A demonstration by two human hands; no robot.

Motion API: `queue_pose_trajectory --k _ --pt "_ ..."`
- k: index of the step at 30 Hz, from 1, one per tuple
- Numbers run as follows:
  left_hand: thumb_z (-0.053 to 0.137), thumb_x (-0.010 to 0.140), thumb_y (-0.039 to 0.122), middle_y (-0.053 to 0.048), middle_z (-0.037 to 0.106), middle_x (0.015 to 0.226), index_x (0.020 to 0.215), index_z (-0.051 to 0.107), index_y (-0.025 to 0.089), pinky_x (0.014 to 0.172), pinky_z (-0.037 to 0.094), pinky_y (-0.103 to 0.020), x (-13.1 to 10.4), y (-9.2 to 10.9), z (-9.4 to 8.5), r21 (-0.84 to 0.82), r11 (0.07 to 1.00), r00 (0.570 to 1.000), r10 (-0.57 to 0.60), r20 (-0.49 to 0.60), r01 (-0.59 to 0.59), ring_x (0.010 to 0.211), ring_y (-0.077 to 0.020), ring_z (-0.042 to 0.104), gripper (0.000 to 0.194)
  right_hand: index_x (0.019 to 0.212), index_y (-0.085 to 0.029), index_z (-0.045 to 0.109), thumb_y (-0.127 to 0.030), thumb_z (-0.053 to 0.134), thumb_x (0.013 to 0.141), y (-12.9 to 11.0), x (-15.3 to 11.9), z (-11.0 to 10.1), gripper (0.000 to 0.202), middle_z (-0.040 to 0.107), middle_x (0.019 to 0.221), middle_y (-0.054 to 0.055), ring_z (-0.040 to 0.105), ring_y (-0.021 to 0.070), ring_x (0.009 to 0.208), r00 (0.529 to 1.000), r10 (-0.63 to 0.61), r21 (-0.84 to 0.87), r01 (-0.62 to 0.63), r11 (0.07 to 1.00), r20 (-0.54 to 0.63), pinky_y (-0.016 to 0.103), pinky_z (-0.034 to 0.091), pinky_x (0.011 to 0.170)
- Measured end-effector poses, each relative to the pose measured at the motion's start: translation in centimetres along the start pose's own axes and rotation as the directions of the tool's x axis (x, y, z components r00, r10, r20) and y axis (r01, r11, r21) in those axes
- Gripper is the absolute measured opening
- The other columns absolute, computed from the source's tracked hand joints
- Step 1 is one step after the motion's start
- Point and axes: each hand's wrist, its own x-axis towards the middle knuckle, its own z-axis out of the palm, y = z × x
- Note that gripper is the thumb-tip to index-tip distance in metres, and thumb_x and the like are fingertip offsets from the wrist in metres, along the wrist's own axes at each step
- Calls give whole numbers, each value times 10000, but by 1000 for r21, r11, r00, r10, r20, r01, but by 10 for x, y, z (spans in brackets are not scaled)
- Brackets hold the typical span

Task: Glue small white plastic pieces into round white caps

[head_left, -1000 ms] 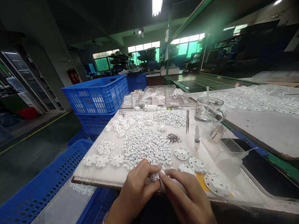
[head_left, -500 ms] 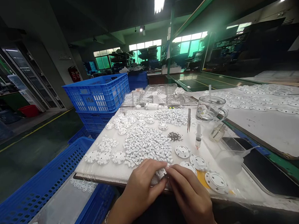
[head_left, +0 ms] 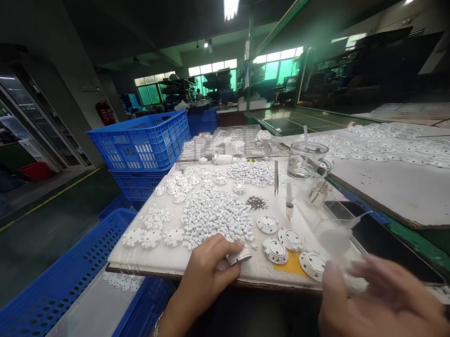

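A disc (head_left: pixel 240 256) is pinched in the left hand (head_left: pixel 209 267) above the table (head_left: pixel 165 262); the right hand (head_left: pixel 383 306), blurred, is well apart, its grip impossible to tell. Four discs (head_left: pixel 275 250) nearby look finished; heaped pieces (head_left: pixel 217 215) lie loose, seemingly unused

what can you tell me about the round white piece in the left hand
The round white piece looks like plastic, with a dark mark on its near rim. It sits tilted, pinched between thumb and fingers of the left hand, which hide part of it, just nearer than the pile of small white pieces. Its underside is not visible.
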Motion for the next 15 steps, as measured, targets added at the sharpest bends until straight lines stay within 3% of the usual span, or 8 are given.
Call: queue_pose_trajectory --k 2,4,7,9,11,12,13,15 --pt "645 822 80 11 559 743 976 653 194 618 391 -245 0 0 -1 -29 1000 999 -7 -46 6 679 -139 541 192 1284 -109 583 -251 826 722 10 13 -4 629 528 1272 211 575 316 1013 1000 20 -150 -20 988 -6 404 480 719" --pt "659 815 78 27 527 724 968 648 201 593 372 -230 1 -1 -1 -51 999 996 -23 -81 18 655 -123 514 197 1311 -102 573 -310 812 752 13 21 -7 642 521 1295 228 521 391 1140 999 -2 -278 14 960 43 437 485 741" --pt "657 805 61 38 486 721 959 639 203 570 356 -214 1 -1 -2 -63 997 994 -41 -100 35 635 -106 485 210 1191 -136 633 -199 774 800 1 17 -6 421 622 1104 157 588 320 1048 969 -154 -233 198 952 194 433 496 808" --pt "648 793 42 42 465 728 949 629 203 555 349 -203 0 -2 -3 -68 997 993 -49 -109 42 622 -96 469 225 1119 -147 633 -124 728 830 -10 7 -1 304 637 1035 114 617 248 951 901 -276 -110 329 938 336 410 496 850" --pt "644 787 35 46 452 734 939 617 204 541 343 -193 0 -3 -3 -75 996 991 -63 -121 54 609 -87 456 229 1087 -154 625 -109 696 849 -15 -1 3 253 637 1025 103 620 234 945 845 -326 -51 381 923 424 401 497 860" --pt "649 789 40 47 451 736 935 612 205 538 343 -190 -1 -4 -3 -79 995 990 -72 -124 62 606 -84 452 223 1089 -162 621 -128 711 837 -14 -3 4 270 637 1023 101 623 244 943 857 -320 -63 376 925 404 414 502 854" --pt "654 792 48 48 453 739 930 608 206 538 345 -188 -1 -5 -4 -82 994 989 -82 -125 72 605 -82 451 215 1110 -173 612 -161 747 807 -11 -4 3 332 636 1040 104 628 263 942 901 -289 -99 336 937 323 440 508 847" --pt "669 801 70 47 462 744 921 604 207 544 357 -188 -3 -6 -4 -94 991 986 -109 -126 98 602 -79 449 193 1187 -197 574 -268 827 716 2 -1 -1 539 613 1155 139 627 330 995 990 -128 -191 137 972 60 515 517 836"
